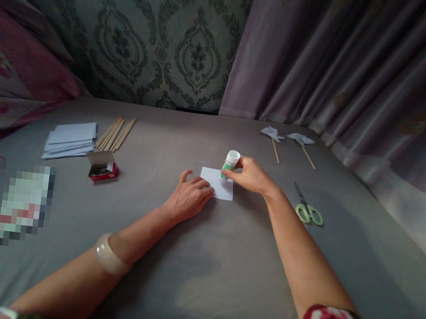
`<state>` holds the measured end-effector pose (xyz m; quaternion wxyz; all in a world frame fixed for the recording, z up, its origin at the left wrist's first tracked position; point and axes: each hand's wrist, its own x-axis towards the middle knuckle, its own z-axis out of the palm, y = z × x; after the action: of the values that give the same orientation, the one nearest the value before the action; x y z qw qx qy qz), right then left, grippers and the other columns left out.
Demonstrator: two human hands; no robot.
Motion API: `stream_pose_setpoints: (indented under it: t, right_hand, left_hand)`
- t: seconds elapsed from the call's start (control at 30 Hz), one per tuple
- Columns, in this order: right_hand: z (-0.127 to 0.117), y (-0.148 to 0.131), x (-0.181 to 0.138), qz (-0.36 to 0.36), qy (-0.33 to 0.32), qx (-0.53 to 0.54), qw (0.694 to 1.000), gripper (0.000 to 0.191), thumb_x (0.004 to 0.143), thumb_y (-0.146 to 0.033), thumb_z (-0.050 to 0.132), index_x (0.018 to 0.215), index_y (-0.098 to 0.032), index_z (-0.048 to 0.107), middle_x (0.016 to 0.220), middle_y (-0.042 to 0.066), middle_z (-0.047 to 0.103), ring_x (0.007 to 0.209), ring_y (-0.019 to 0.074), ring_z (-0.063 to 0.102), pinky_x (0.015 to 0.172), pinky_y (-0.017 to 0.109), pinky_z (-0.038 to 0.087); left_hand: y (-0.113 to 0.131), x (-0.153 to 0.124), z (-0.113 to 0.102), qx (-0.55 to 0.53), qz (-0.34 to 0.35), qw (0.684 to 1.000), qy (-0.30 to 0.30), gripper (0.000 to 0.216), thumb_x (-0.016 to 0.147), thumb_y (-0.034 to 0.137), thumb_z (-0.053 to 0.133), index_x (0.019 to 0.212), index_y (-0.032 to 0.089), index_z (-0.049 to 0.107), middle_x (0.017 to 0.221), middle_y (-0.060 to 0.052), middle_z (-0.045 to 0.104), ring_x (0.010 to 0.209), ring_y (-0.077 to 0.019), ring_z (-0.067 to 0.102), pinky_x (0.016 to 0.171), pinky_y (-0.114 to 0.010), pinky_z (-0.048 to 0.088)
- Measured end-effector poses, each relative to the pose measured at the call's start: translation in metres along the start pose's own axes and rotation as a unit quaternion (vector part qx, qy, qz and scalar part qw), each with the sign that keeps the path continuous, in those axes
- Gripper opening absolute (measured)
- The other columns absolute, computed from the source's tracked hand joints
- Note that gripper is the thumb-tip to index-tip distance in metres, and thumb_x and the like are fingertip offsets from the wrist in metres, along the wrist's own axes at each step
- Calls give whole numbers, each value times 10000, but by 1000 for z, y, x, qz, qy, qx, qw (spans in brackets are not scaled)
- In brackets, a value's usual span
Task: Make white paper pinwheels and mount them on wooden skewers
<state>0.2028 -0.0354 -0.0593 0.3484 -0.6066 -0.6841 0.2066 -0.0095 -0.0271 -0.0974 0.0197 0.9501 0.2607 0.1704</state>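
Bare forearms (292,252) stretch over a broad surface (228,285); the left hand (192,196), open and palm down, pins a white paper square (224,192) mid-surface, while the right hand (253,175) grips a glue stick (232,157) at its upper right. Firm hold-down and light, even strokes should prevent creasing. Materials: surface grey, fabric-covered; paper square thin, smooth; glue stick cylindrical, green and white.

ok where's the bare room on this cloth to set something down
Past the sheet, bare cloth lies between the sticks and left pinwheel. Nearer the body, there's room between the left forearm and right forearm. Crowded: paper stack, sticks and red box, close together; the left hand and bottle crowd the sheet.
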Motion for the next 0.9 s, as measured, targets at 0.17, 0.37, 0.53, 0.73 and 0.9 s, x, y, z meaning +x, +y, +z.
stream_pose_setpoints:
  t: [0.17, 0.37, 0.53, 0.73, 0.9]
  right_hand:
    - [9, -9, -2, 11, -8, -15, 1000, 186, 701, -258, 719, 840, -145, 668, 834, 51, 726, 769, 181, 668, 708, 259, 480]
    - [13, -11, -2, -4, -15, -51, 999, 189, 716, -259, 718, 866, -157, 666, 853, 52, 726, 789, 179, 660, 714, 255, 464]
    - [18, -12, -3, -11, -16, -74, 997, 201, 750, -306, 700, 883, -160, 659, 875, 55, 723, 808, 185, 655, 704, 250, 448]
    - [24, -11, -4, -10, -2, -113, 994, 200, 782, -320, 665, 911, -168, 643, 908, 82, 725, 843, 210, 667, 711, 258, 450]
    - [25, -9, -3, -14, -15, -128, 991, 174, 801, -304, 639, 919, -176, 642, 934, 91, 728, 896, 221, 673, 747, 261, 453]
  left_hand:
    - [-3, 1, 2, 0, -1, 1000, -6, 276, 947, 225, 407, 1035, 232, 669, 1027, -58, 691, 1006, -222, 599, 1039, -524, 223]
    - [-4, 3, 4, -7, -7, 1000, -1, 265, 924, 218, 423, 1043, 243, 658, 1159, -83, 641, 1085, -239, 556, 1024, -519, 255]
    - [-5, 5, 5, -23, -13, 999, -34, 276, 914, 183, 389, 1044, 221, 629, 1315, -111, 560, 1278, -268, 441, 1045, -559, 251]
    - [-9, 7, 4, -41, 9, 996, -74, 317, 931, 169, 324, 1098, 218, 589, 1361, -87, 539, 1308, -255, 430, 1079, -589, 224]
    - [-10, 6, 3, 2, 20, 996, -82, 381, 946, 206, 333, 1248, 282, 552, 1381, -69, 524, 1319, -303, 409, 1071, -630, 215]
